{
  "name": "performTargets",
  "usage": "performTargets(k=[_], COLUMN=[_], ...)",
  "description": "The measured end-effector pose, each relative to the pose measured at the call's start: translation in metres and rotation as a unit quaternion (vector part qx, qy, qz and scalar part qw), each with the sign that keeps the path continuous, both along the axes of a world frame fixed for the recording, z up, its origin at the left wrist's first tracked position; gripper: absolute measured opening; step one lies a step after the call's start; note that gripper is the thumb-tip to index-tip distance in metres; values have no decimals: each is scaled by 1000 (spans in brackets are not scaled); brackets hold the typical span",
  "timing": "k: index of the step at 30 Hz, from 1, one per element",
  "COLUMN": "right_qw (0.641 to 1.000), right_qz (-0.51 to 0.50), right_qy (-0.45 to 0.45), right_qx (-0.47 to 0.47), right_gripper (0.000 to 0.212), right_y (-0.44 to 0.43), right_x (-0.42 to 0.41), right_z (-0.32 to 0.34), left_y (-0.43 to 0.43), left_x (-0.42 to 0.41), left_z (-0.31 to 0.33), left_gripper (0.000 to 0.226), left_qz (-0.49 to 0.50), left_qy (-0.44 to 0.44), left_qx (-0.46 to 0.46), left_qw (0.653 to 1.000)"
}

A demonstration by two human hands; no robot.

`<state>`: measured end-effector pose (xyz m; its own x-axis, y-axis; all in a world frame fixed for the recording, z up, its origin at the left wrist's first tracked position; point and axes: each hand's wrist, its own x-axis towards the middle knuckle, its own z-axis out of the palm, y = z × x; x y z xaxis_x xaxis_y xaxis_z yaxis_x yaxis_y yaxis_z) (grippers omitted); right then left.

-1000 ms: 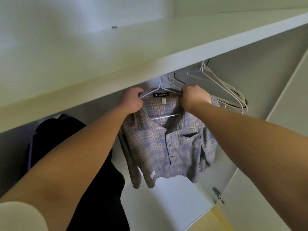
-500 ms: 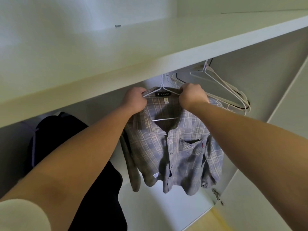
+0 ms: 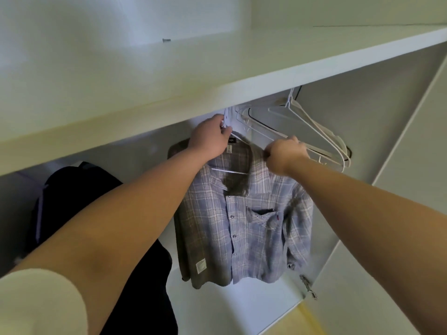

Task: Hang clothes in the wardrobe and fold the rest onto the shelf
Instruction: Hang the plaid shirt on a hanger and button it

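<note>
plaid shirt (image 3: 242, 226) on its hanger (image 3: 229, 170) sits just under the shelf (image 3: 217, 93), left hand (image 3: 209, 137) fingers pinching the hook, right hand (image 3: 286, 153) fingers clenched on the shirt's shoulder; rod is hidden, so the hook could miss it or snag the empty hangers (image 3: 314, 131), dropping the shirt.

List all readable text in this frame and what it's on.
"AR": the end of the black neck label in the plaid shirt. The rest is hidden behind the left hand, which grips the hanger.
White tag under the label: too small to read.
Hem patch: blurred, unreadable.
Red pocket tab: too small to read.
No other text seen.
</note>
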<state>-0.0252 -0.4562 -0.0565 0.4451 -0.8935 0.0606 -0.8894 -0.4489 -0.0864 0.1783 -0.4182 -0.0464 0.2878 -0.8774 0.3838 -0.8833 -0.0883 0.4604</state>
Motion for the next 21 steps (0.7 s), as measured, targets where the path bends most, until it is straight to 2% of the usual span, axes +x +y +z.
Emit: performTargets(k=[7,10,15,21], right_qw=[980,967,953,931], right_qz=[162,200,254,341], right_qy=[-28,-32,-77,-49], right_qx=[115,151,150,123], right_gripper=[34,34,31,23], right_y=[43,64,102,145], right_x=[6,22,59,91], right_z=[-2,-8,-26,-34], left_y=[4,24,70,126], left_x=[2,20,56,80], left_z=[7,2,3,7], left_gripper=[34,29,34,34], left_qz=[83,128,190,264], left_qy=[52,51,39,-19], left_qx=[-45,-59,-79,-62], left_qw=[994,989,978,962])
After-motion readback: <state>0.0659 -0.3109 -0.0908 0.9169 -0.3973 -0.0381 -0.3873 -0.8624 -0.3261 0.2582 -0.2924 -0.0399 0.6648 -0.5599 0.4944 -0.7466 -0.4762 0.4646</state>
